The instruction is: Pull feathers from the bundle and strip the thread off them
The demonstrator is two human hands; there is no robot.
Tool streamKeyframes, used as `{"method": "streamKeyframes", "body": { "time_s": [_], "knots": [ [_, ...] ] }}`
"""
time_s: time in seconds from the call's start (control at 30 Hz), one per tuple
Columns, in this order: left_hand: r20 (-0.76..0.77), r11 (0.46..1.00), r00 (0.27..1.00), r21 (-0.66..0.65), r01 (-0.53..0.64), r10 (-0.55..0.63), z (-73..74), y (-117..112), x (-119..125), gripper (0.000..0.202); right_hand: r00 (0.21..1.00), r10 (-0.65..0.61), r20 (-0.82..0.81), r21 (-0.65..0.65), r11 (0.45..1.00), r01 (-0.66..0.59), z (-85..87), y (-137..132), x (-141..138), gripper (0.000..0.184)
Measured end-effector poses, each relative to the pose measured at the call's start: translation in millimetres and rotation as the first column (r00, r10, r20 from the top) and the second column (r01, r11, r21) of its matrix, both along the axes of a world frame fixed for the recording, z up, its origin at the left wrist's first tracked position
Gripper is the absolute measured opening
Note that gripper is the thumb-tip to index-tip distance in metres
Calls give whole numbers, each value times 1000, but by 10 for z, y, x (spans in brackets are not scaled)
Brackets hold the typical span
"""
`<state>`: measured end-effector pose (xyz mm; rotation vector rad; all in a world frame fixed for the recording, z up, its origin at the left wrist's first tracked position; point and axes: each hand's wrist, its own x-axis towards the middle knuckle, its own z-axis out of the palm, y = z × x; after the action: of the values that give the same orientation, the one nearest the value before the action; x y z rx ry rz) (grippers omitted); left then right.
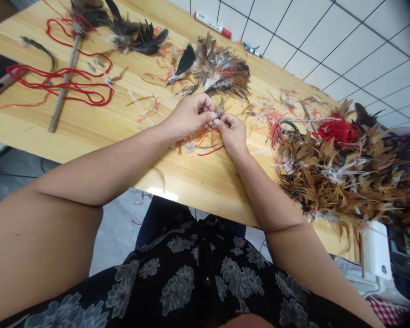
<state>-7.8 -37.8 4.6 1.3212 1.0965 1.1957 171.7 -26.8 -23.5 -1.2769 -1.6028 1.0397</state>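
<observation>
- Small feather tuft [220, 110]: between the hands, 12 o'clock from the wearer; probably very light, soft, easily bent, best pinched at its base.
- Left hand [197, 114], right hand [233, 133]: fingers pinched together on it.
- Speckled feather bundle [222, 70]: on the table [198, 175], 12 o'clock beyond the hands.
- Brown feather heap [341, 182]: 4 o'clock.

Pale wooden table [198, 175]: far edge at white tiled wall [295, 38] | left end: looped red cord [20, 68] across brown wooden stick [56, 116] | over middle: grey-brown feather tuft [220, 110], mottled brown feather bundle [220, 75] behind | right end: tan feather heap [314, 191]
</observation>
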Motion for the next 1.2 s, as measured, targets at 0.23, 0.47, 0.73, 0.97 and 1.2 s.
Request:
{"method": "streamKeyframes", "body": {
  "time_s": [0.23,0.47,0.73,0.97,1.2],
  "knots": [
    [-11,999,999,-29,37,-37,-96,50,-74,27,994,-15,107,84,996,6,60,-69,-18,29],
    [-149,1000,989,26,-3,7,-66,40,-65,19,985,-34,166,90,996,19,81,-106,-73,25],
    [-101,1000,995,9,-14,14,12,54,-134,27,996,25,-85,9,1000,-24,38,-67,-58,27],
    [41,998,998,-10,58,-57,-4,108,-176,32,943,66,-326,-96,990,-103,107,-6,3,49],
    [22,996,996,31,85,-85,75,40,-148,26,931,160,-330,-164,961,-223,256,-47,23,59]
  ]
}}
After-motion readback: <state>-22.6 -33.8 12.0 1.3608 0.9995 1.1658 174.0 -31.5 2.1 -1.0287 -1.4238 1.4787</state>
